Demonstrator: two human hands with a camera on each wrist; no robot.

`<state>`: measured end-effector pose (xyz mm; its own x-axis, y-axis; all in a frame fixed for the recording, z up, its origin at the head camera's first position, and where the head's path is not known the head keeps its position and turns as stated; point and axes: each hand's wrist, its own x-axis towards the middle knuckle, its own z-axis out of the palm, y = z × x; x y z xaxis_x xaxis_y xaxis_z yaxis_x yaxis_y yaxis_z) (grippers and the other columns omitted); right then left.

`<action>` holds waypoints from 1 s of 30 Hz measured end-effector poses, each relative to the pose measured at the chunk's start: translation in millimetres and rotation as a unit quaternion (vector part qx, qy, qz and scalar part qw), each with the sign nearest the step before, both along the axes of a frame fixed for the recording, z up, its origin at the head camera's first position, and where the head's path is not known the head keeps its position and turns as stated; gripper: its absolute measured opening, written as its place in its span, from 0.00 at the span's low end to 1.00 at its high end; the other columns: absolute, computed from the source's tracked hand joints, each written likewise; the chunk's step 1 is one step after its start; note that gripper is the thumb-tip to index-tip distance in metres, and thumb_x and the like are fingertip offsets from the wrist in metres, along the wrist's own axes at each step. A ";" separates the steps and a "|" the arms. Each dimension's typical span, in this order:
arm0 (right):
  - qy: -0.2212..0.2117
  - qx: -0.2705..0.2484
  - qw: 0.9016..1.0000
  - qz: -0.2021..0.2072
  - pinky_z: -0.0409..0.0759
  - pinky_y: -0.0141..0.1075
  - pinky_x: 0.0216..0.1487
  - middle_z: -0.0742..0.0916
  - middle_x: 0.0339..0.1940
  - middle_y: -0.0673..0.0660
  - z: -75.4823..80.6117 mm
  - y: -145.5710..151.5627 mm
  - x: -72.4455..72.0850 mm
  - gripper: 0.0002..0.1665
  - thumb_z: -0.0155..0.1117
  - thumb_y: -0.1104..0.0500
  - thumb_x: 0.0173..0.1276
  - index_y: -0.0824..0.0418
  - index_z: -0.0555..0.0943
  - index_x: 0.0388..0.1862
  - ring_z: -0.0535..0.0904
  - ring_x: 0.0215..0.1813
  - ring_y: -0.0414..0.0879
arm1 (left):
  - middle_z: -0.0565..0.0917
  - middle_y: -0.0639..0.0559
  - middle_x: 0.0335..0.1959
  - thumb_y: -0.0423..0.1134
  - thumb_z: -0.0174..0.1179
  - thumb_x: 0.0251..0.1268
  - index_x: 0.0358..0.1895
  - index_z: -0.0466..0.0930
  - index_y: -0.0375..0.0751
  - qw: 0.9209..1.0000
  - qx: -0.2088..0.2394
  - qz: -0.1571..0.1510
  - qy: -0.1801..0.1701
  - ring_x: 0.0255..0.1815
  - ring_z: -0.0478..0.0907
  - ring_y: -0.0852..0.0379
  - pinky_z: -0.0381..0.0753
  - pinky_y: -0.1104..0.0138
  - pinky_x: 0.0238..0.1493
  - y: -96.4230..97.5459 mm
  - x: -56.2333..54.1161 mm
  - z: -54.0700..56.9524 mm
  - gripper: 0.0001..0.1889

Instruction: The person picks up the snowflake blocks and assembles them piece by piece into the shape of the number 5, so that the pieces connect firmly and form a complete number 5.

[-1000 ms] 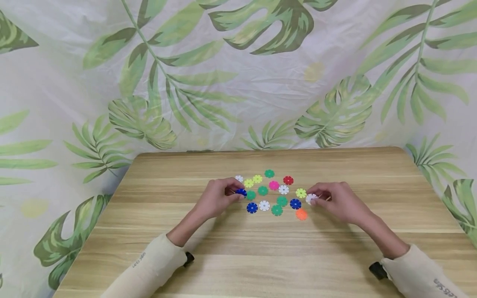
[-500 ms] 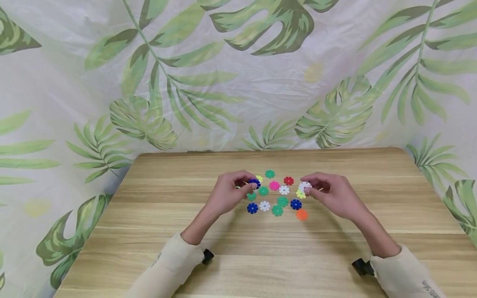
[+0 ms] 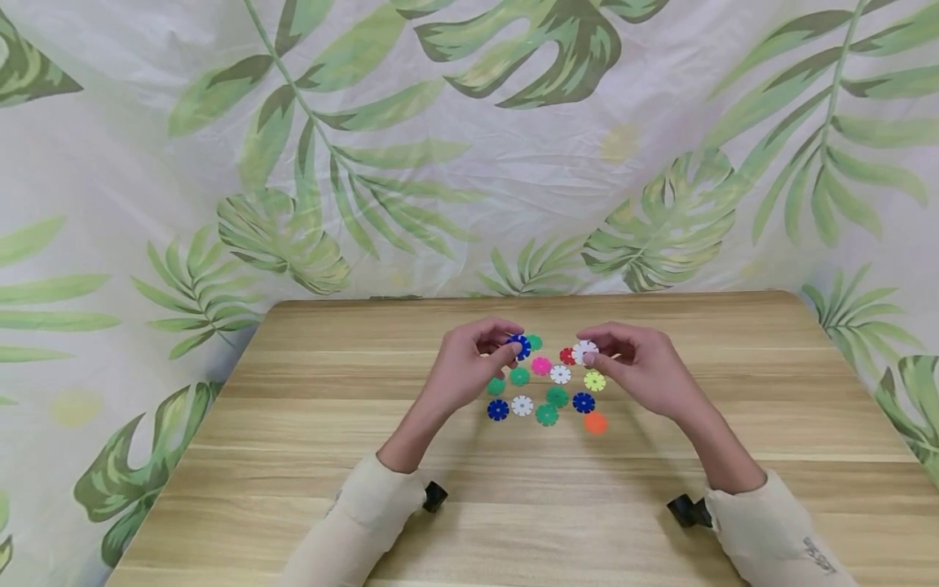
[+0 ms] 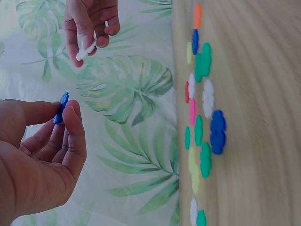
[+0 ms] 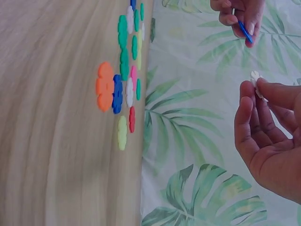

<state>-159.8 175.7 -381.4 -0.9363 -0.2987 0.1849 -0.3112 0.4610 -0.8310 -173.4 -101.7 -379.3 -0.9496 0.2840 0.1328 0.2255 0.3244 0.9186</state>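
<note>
Between thumb and fingers, my left hand (image 3: 469, 365) pinches a blue notched plastic snowflake disc (image 4: 61, 108). A white snowflake disc (image 3: 584, 351) is pinched the same way by my right hand (image 3: 645, 367). Both hands are raised over the table, facing each other, and a gap separates the two discs. Below them several more discs lie flat, among them a pink disc (image 3: 540, 366), a yellow disc (image 3: 594, 381), an orange disc (image 3: 595, 423) and a blue disc (image 3: 497, 409). The red disc (image 3: 566, 356) is partly covered by the white one in the head view.
The discs lie loosely grouped on a wood-grain table (image 3: 330, 424), with green ones (image 5: 123, 63) among them. Behind the far table edge hangs a leaf-patterned curtain (image 3: 513, 179). Dark wrist cameras (image 3: 434, 496) stick out from both sleeves.
Both hands have lifted their discs up and inward, so the blue and white discs are now closer together. The discs on the table stay where they were.
</note>
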 end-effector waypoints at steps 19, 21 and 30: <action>-0.013 -0.023 1.000 -0.011 0.87 0.31 0.43 0.94 0.46 0.59 2.3 -14.3 -11.7 0.14 0.70 0.60 0.78 0.58 0.89 0.59 0.89 0.42 0.43 | 0.85 0.43 0.40 0.30 0.65 0.75 0.53 0.86 0.33 0.994 0.088 0.000 -0.059 0.41 0.89 0.33 0.93 0.64 0.38 16.1 -3.8 2.4 0.09; -0.010 -0.025 1.000 -0.011 0.87 0.32 0.43 0.94 0.47 0.59 3.1 -16.7 -12.4 0.14 0.69 0.61 0.78 0.58 0.89 0.59 0.89 0.42 0.44 | 0.84 0.44 0.40 0.31 0.65 0.76 0.54 0.86 0.34 0.994 0.089 -0.001 -0.066 0.42 0.89 0.31 0.93 0.60 0.38 17.3 -4.7 1.3 0.09; 0.004 -0.039 0.999 -0.004 0.89 0.34 0.40 0.94 0.44 0.61 1.2 -23.2 -15.0 0.13 0.70 0.62 0.77 0.62 0.89 0.57 0.89 0.39 0.44 | 0.87 0.43 0.40 0.32 0.66 0.75 0.56 0.86 0.36 0.992 0.096 0.016 -0.077 0.39 0.91 0.43 0.94 0.52 0.43 23.7 -7.2 2.6 0.12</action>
